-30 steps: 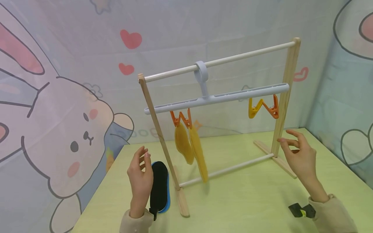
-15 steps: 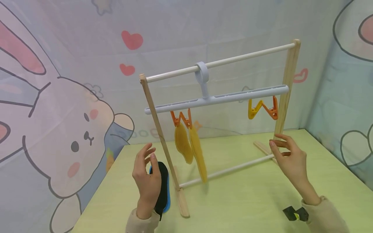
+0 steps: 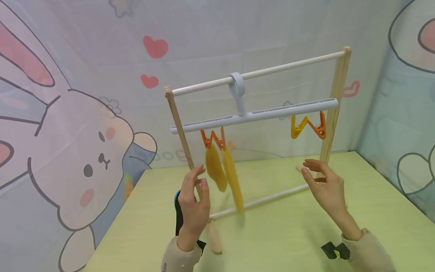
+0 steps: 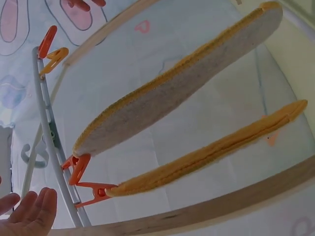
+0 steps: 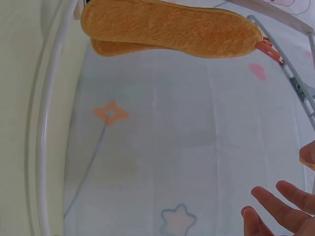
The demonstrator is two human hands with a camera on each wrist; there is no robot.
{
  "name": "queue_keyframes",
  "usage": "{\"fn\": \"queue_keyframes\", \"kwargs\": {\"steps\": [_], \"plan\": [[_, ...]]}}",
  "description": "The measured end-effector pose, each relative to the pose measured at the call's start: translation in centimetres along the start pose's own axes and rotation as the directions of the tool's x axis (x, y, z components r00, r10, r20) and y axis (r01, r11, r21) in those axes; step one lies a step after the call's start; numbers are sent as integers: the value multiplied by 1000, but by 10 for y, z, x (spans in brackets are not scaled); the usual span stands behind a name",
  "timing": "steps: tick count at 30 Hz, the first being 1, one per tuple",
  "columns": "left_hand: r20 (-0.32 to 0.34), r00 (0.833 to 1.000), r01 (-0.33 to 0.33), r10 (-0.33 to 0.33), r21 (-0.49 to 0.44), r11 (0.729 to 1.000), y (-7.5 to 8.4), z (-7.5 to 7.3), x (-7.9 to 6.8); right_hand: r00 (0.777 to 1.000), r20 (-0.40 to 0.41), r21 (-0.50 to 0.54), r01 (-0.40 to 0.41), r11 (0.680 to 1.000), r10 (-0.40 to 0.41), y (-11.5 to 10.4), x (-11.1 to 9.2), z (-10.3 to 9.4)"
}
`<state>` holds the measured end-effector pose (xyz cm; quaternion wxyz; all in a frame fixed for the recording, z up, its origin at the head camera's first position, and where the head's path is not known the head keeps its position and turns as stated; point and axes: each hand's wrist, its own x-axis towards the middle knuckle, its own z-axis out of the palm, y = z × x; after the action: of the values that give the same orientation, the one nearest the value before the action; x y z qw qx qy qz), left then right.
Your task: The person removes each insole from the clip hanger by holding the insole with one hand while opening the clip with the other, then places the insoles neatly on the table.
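Observation:
Two yellow plush insoles (image 3: 215,168) hang from orange clips (image 3: 220,139) at the left part of a pale grey hanger (image 3: 268,114). In the left wrist view one insole (image 4: 182,81) shows its grey underside, and in the right wrist view the fuzzy face of an insole (image 5: 172,27) is visible. My left hand (image 3: 194,206) is raised beside the rack's left post, just left of the insoles, its fingers loosely bent and holding nothing. Near the right post, below a yellow clip (image 3: 297,128) and an orange clip (image 3: 318,126), my right hand (image 3: 326,189) hovers with nothing in it.
The hanger hooks over the top rod (image 3: 289,66) of a wooden rack whose lower rod (image 3: 272,198) runs low across the pale green table (image 3: 272,241). Behind my left hand lies a black, blue-edged flat piece (image 3: 178,217), partly hidden. A cartoon-printed cloth (image 3: 102,124) covers the walls.
My left hand has moved right and slightly up, now covering part of the black piece and the left post. The right hand has moved left, toward the rack's middle. The insoles hang as before.

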<state>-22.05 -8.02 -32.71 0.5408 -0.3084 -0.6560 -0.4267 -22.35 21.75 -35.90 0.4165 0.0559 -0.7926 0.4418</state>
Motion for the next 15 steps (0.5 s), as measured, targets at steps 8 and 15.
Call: {"fn": "queue_keyframes", "kwargs": {"steps": [8,15], "plan": [[48,999,-13,13,-3,1000,-3,18,-6,999,27,34,15,999,-16,-7,-1,7],[80,994,79,-79,4,997,-4,31,-14,997,66,51,25,998,-28,-11,-3,13]]}}
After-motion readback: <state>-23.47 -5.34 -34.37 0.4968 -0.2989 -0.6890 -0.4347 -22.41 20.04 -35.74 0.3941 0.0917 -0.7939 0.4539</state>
